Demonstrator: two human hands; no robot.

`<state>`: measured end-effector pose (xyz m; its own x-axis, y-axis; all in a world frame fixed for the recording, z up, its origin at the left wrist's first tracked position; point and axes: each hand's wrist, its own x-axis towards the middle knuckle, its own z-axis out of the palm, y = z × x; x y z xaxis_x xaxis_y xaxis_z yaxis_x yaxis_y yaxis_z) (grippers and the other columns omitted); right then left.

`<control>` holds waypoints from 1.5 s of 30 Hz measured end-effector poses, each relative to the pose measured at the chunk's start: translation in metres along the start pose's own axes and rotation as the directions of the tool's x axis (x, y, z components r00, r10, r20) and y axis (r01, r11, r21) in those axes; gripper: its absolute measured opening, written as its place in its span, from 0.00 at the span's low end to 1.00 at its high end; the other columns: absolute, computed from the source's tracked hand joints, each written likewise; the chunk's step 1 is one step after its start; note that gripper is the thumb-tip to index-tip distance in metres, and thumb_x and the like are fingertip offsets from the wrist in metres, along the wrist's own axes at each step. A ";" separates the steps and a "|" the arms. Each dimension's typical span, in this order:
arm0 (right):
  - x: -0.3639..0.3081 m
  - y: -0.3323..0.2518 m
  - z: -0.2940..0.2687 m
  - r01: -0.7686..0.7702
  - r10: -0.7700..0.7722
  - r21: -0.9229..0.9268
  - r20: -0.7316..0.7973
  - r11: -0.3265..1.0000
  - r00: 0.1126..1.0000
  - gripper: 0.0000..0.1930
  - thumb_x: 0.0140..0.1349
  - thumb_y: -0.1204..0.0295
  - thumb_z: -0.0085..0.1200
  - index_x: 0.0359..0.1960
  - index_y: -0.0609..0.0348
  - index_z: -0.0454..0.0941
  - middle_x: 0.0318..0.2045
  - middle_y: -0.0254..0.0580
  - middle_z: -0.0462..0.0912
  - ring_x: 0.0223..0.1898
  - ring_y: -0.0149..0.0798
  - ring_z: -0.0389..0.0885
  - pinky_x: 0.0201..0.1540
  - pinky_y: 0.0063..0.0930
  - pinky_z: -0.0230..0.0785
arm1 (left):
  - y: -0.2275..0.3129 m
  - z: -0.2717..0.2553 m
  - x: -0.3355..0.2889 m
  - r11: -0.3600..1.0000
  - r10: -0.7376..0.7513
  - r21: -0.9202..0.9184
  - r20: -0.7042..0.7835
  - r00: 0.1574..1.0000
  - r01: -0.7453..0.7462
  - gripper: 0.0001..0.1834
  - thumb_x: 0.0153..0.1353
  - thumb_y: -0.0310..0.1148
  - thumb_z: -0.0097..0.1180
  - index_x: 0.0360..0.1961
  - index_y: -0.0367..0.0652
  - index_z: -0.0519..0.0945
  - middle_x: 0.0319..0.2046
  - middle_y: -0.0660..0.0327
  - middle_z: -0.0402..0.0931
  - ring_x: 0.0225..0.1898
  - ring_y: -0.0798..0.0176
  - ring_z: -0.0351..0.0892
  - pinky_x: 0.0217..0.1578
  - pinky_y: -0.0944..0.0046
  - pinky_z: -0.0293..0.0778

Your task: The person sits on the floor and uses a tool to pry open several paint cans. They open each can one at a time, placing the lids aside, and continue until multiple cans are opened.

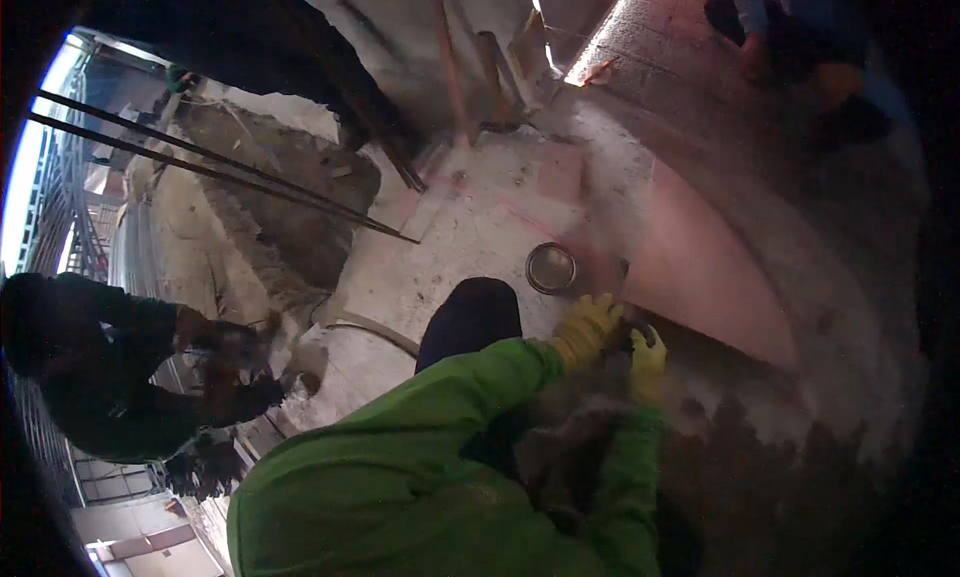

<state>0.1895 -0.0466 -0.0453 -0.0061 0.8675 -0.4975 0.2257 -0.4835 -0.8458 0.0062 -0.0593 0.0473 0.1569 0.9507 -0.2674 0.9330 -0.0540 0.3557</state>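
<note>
Both my hands, in yellow gloves, are close together near the edge of a large pinkish curved panel (700, 267). My left hand (588, 329) is closed at the panel's lower left corner, its grip hidden by the glove. Just right of it, my right hand (648, 365) has its fingers curled around a small dark object with a curved, shiny edge, too dim to name. A thin dark piece rises above the gloves along the panel's side. Beyond my left hand, a round metal-rimmed tin or lid (552, 268) lies on the dusty pale surface (450, 247).
A co-worker in dark green (110, 367) bends over at the left, hands low. Another person (800, 47) crouches at the far right. Long thin rods (230, 177) slant in from the left beside a rubble-filled hollow (270, 187). My dark-clad knee (470, 317) is left of my hands.
</note>
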 end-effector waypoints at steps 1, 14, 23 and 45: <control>-0.002 0.004 -0.001 0.066 -0.066 0.000 -0.031 0.998 0.997 0.20 0.67 0.65 0.62 0.54 0.66 0.83 0.44 0.44 0.88 0.43 0.38 0.84 0.48 0.35 0.75 | 0.002 0.000 0.001 0.998 -0.041 -0.039 -0.008 0.999 0.041 0.30 0.60 0.32 0.59 0.66 0.43 0.75 0.57 0.50 0.72 0.53 0.40 0.76 0.54 0.44 0.78; -0.017 -0.045 0.001 0.053 -0.082 -0.444 -0.046 0.894 0.996 0.18 0.63 0.64 0.59 0.52 0.59 0.86 0.46 0.56 0.88 0.51 0.56 0.87 0.56 0.44 0.76 | -0.018 0.018 0.001 0.990 -0.136 0.014 -0.077 0.988 0.137 0.34 0.49 0.34 0.70 0.59 0.46 0.73 0.53 0.50 0.73 0.55 0.45 0.77 0.52 0.46 0.78; -0.018 -0.056 -0.022 0.214 -0.257 -0.496 -0.020 0.842 0.966 0.22 0.62 0.64 0.63 0.56 0.59 0.84 0.54 0.57 0.84 0.57 0.60 0.83 0.61 0.48 0.75 | -0.023 0.017 -0.005 0.952 -0.303 -0.109 -0.173 0.937 0.287 0.29 0.50 0.40 0.73 0.53 0.46 0.78 0.50 0.53 0.78 0.55 0.46 0.79 0.51 0.50 0.79; 0.007 -0.100 -0.032 0.513 -0.304 -0.746 0.417 0.423 0.857 0.11 0.64 0.65 0.57 0.46 0.49 0.86 0.44 0.46 0.88 0.48 0.53 0.85 0.51 0.48 0.77 | 0.003 0.004 0.028 0.992 -0.065 0.092 -0.188 0.980 0.083 0.12 0.60 0.30 0.60 0.46 0.51 0.78 0.44 0.55 0.79 0.48 0.46 0.81 0.45 0.44 0.77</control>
<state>0.1983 0.0118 0.0425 -0.4799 0.8410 -0.2497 0.8196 0.3283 -0.4696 0.0145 -0.0342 0.0376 0.0324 0.9926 -0.1169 0.9687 -0.0024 0.2480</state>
